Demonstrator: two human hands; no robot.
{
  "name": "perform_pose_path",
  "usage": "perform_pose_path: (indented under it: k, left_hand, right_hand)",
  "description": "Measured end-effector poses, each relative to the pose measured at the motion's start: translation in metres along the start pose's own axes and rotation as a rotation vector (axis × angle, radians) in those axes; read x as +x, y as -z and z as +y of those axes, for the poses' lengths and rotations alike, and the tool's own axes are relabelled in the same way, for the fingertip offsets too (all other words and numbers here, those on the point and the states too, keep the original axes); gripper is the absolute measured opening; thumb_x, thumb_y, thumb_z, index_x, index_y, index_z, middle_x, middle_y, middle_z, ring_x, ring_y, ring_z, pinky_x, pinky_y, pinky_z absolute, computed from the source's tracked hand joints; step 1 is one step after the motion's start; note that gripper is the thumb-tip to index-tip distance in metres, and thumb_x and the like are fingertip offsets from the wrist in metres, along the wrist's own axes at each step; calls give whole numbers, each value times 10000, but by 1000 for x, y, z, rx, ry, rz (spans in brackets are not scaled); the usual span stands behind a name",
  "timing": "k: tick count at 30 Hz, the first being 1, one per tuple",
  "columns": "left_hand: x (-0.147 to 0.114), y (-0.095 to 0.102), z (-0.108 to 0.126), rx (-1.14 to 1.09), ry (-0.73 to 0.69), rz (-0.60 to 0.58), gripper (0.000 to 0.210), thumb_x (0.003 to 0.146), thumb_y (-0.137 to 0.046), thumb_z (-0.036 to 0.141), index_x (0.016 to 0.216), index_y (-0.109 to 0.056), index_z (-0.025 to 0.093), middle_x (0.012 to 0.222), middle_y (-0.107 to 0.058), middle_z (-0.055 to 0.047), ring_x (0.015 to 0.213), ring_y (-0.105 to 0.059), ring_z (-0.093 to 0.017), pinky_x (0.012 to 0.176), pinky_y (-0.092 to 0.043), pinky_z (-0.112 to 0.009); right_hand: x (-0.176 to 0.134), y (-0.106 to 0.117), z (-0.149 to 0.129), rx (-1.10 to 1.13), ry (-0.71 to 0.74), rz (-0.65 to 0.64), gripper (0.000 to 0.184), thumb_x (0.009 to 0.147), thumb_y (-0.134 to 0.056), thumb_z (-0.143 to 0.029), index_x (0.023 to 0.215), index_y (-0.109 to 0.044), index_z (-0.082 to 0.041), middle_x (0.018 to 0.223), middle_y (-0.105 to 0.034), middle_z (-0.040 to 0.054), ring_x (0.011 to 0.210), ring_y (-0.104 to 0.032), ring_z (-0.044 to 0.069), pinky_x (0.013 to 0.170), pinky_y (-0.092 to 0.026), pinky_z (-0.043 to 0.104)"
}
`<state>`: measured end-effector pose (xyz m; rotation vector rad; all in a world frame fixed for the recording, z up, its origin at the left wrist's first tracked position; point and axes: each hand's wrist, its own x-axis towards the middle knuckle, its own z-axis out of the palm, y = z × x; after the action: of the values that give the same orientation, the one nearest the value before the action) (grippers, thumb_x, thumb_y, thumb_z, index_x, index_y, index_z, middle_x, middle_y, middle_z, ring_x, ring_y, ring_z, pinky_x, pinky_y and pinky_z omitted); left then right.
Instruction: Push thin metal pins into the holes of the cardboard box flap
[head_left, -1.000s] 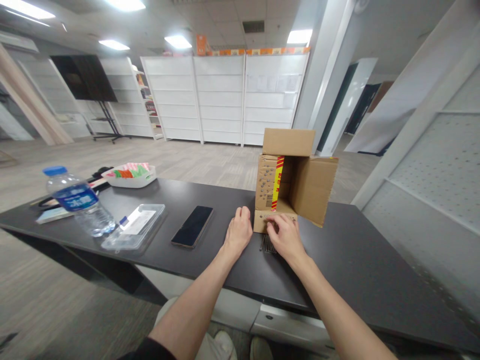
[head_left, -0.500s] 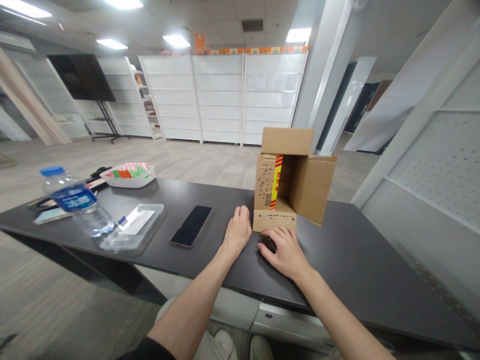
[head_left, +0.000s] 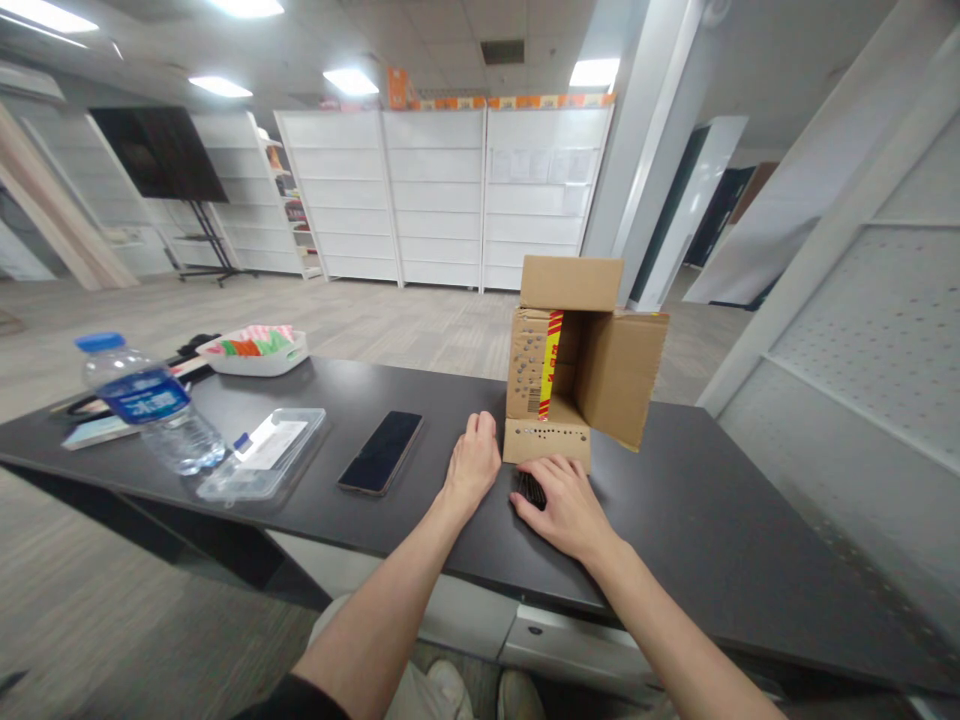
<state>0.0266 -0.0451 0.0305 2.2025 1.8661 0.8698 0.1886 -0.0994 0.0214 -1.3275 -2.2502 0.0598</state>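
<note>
My left hand [head_left: 475, 462] rests on the dark tabletop with its fingers curled closed, just left of the cardboard box; the inside of the fist is hidden. My right hand [head_left: 564, 503] lies in front of the box, thumb and fingers curved round a small black object with fine parallel ridges [head_left: 532, 488], mostly covered by the hand. Its fingertips reach the lower flap of the open cardboard box [head_left: 547, 443]. The box's opening faces me, with one flap up, one swung out right and yellow-red tape along the left side.
Left of my hands lie a smartphone [head_left: 381, 453] and a clear plastic case [head_left: 266, 455] with a white label. A water bottle [head_left: 154, 405] leans at the far left. Behind it stands a white tray [head_left: 259, 364] of colourful packets. A perforated panel [head_left: 877, 300] stands to the right.
The whole view has shifted very slightly. Both hands, the black object and the box stay essentially in place.
</note>
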Motion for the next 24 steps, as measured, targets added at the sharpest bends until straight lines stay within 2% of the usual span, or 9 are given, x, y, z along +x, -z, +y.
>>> perform_pose_path:
  k: [24]
  left_hand:
    - [0, 2, 1, -12, 26, -8, 161, 979, -327, 158, 1011, -475, 211, 1057, -590, -75, 940, -661, -190, 760, -480, -288]
  right_hand:
    - [0, 2, -1, -11, 20, -2, 226, 840, -621, -279, 1050, -669, -214, 1008, -726, 69, 958, -598, 244, 888, -381, 400]
